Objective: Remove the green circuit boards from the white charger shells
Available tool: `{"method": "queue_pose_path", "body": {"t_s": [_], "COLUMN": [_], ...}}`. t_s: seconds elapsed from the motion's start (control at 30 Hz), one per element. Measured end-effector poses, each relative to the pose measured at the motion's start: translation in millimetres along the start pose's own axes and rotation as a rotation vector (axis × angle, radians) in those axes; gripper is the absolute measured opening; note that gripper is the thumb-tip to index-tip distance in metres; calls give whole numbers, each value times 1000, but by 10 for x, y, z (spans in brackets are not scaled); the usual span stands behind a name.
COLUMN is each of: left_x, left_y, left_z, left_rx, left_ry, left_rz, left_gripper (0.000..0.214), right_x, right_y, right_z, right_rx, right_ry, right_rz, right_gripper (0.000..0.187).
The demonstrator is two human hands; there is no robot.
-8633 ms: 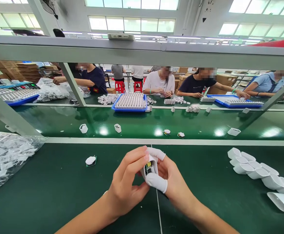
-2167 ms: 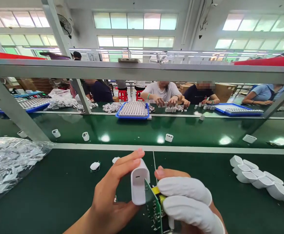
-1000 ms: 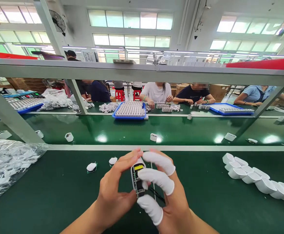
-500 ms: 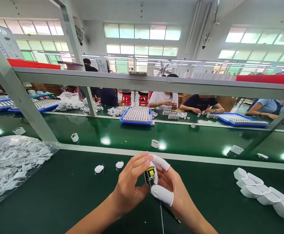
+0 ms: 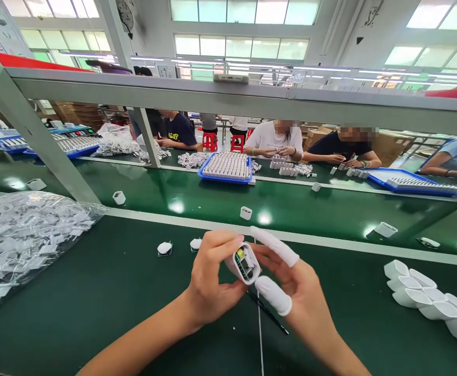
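My left hand (image 5: 212, 277) grips a white charger shell (image 5: 244, 264) above the green bench, its open end turned towards me. A circuit board with a yellow part sits inside the shell. My right hand (image 5: 296, 284), white finger cots on thumb and fingertips, rests against the shell's right side with its fingers spread. Two small white pieces on green boards (image 5: 164, 248) lie just left of my hands.
A row of empty white shells (image 5: 420, 295) lies at the right. A clear bag of white parts (image 5: 20, 235) is on the left. The conveyor belt (image 5: 212, 196) carries single shells. A grey frame bar (image 5: 228, 102) runs overhead. Other people work at blue trays (image 5: 226, 167) across the belt.
The circuit board, outside the shell 2.2 s ago, now sits inside it. My right fingers have opened off the shell, and my view has shifted left.
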State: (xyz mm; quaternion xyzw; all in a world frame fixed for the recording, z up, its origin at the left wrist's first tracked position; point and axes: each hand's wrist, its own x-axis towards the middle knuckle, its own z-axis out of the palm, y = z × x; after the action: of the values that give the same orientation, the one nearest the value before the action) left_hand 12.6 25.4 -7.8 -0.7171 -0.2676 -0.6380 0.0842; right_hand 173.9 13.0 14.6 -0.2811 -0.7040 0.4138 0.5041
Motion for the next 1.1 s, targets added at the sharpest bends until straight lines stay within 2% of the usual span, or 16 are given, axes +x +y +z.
{"method": "queue_pose_path", "body": {"t_s": [0.1,0.17,0.23,0.3,0.43,0.63,0.73,0.93,1.1], "left_x": [-108,-184,-234,-250,-232,-212,-199,-150,-90], "left_y": [11,38,88,149,229,233,248,255,312], "left_z": [60,117,161,181,167,152,147,163,220], "left_rx": [-61,-139,-186,-173,-111,-98,-58,12,-7], "left_ry": [75,106,137,143,103,56,64,138,238], "left_rz": [-159,-224,-241,-234,-208,-235,-246,-125,-169], "left_gripper": [57,49,43,49,67,69,67,54,44], "right_x": [-68,-89,-88,-75,-29,31,27,12,-10], "right_y": [28,49,74,108,165,107,121,115,54], "right_z": [34,103,167,197,161,83,76,78,62], "right_rx": [-349,-486,-534,-533,-458,-371,-422,-424,-429], "right_ry": [99,146,190,219,193,66,52,52,72], "right_rz": [-298,-453,-540,-583,-609,-457,-498,-574,-546], "right_gripper": [58,54,48,44,39,38,42,34,31]}}
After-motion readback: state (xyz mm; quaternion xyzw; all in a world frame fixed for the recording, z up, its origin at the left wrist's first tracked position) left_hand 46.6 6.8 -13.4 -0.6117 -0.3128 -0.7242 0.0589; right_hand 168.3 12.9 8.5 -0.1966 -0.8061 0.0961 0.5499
